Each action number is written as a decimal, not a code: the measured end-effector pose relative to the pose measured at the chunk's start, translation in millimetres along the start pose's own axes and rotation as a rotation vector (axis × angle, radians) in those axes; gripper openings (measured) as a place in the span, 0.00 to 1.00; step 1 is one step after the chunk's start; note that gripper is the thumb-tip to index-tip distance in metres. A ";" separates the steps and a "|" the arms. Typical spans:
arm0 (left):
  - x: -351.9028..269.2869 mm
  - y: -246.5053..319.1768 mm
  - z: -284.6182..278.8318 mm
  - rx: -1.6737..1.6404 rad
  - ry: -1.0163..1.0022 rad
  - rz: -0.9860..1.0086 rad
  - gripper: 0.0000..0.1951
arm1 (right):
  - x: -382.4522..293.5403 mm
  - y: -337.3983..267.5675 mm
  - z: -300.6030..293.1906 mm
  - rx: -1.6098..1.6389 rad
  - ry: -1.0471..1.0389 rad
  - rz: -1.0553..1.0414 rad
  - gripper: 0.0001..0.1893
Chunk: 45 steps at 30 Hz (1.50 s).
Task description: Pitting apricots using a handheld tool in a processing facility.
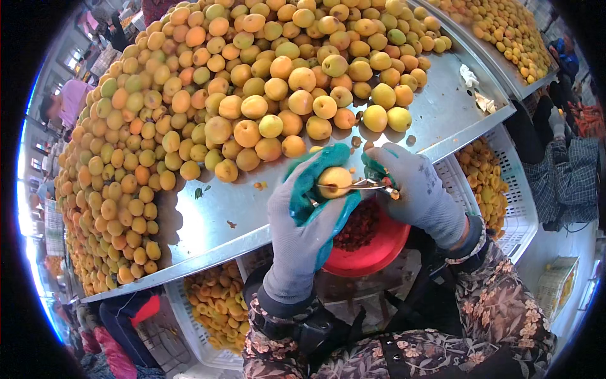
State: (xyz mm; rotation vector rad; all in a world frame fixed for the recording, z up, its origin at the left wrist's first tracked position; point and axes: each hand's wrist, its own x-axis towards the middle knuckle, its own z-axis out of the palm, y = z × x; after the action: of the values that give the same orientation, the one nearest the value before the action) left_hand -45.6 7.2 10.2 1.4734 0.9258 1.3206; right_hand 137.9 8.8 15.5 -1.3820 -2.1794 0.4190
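My left hand [307, 208], in a grey glove with a green coated palm, is closed around a yellow apricot [334, 182]. My right hand [412, 184], gloved the same way, grips a small metal tool [368, 185] whose thin end lies against the fruit; its exact kind is unclear. Bits of orange pulp cling to the tool and the right fingers. Beneath both hands stands a red plastic basin [367, 263] holding dark red-brown apricot pits [355, 230]. A large heap of whole apricots [246, 94] covers much of the metal table [213, 232] beyond my hands.
White plastic crates of split apricots stand at the left [215, 308] and right [483, 182], below the table's raised metal edge [227, 242]. Loose pits lie near the heap. A co-worker's gloved hand [557, 124] is at the far right, and another apricot-covered table [502, 38] stands beyond.
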 end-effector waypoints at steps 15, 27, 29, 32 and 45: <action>-1.4 14.7 15.7 -0.483 0.030 -0.243 0.25 | 1.0 4.9 -2.8 0.110 0.016 -0.025 0.19; 2.6 5.7 18.2 -0.252 -0.040 -0.100 0.22 | -4.8 4.0 2.1 0.101 0.128 0.015 0.20; -1.4 0.1 23.2 -0.385 0.039 -0.097 0.22 | -4.2 -0.5 1.9 0.067 0.114 0.034 0.20; -0.1 4.8 30.6 -0.061 0.003 0.063 0.20 | -4.4 -3.9 2.0 0.109 0.146 0.058 0.20; 8.9 -15.3 41.7 0.002 0.122 0.170 0.14 | 4.3 -8.2 12.3 0.467 0.202 0.063 0.14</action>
State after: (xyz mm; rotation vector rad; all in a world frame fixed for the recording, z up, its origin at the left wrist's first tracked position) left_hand -2.4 13.9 -1.9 1.5135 0.8941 1.5482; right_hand 123.2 9.3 10.8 -1.1748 -1.7360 0.7254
